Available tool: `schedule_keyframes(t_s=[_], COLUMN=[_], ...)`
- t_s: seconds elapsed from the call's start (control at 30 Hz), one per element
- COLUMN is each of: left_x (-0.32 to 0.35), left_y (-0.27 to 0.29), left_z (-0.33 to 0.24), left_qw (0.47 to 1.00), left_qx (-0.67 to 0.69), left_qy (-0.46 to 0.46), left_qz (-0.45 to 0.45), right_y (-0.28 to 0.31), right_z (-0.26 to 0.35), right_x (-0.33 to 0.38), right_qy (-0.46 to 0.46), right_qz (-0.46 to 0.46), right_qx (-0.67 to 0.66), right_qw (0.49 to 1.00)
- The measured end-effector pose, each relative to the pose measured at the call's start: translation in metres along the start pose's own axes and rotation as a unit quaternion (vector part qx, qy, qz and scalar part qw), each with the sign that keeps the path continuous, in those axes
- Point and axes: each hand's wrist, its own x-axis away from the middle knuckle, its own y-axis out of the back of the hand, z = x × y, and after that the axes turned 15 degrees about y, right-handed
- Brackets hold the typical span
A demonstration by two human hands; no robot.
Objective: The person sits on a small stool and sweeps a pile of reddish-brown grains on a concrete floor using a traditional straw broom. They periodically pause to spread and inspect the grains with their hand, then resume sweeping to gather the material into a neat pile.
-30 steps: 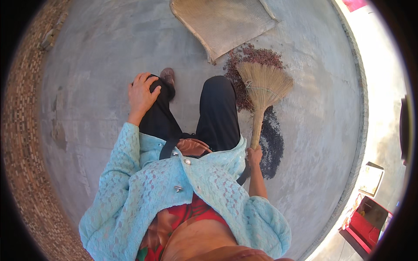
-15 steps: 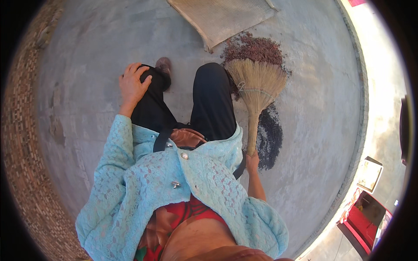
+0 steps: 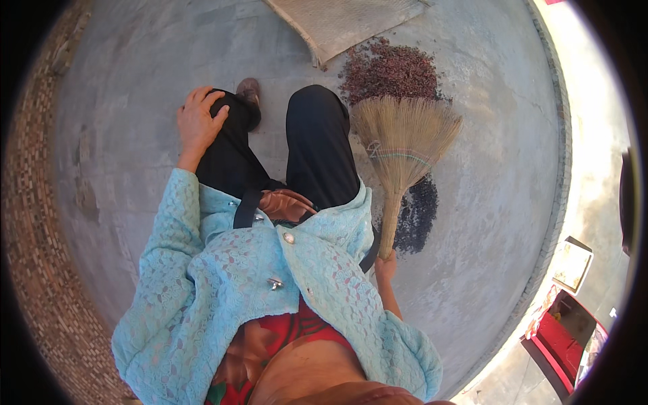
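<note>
A straw broom [image 3: 399,152] is gripped at the end of its handle by my right hand [image 3: 385,266], low on the right. Its bristles fan out away from me, their tips at the near edge of a heap of reddish-brown dried bits [image 3: 393,71]. Beside and partly under the broom handle lies a patch of fine black grains [image 3: 417,214] on the concrete. My left hand [image 3: 199,125] rests on my left knee in black trousers, fingers spread and holding nothing.
A woven beige sack [image 3: 344,23] lies flat at the far side, next to the reddish heap. Grey concrete floor [image 3: 493,175] stretches around me. A brick wall [image 3: 34,202] curves along the left. On the right, past a raised edge, stands a red box-like object [image 3: 561,341].
The broom has drawn back slightly toward me, with my right hand lower, and more of the reddish heap shows beyond the bristles. My left hand stays on the knee.
</note>
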Motion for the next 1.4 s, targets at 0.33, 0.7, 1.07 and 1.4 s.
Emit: schedule_keyframes(t_s=[0.33, 0.7, 1.07, 1.4], left_x=[0.000, 0.001, 0.003, 0.005], left_y=[0.002, 0.003, 0.006, 0.001], left_z=[-0.003, -0.007, -0.013, 0.001], left_qw=[1.000, 1.000, 1.000, 1.000], left_qx=[-0.013, -0.013, 0.002, 0.005], left_qy=[0.000, -0.009, 0.015, 0.009], left_qz=[-0.002, -0.010, 0.004, -0.017], right_y=[0.002, -0.003, -0.018, -0.022], right_z=[-0.025, 0.083, 0.084, 0.120], right_x=[-0.022, -0.085, -0.165, -0.180], right_qy=[-0.036, -0.075, -0.073, -0.062], right_qz=[0.010, 0.008, -0.013, 0.035], right_qx=[-0.049, -0.150, -0.319, -0.386], right_qw=[0.998, 0.986, 0.945, 0.920])
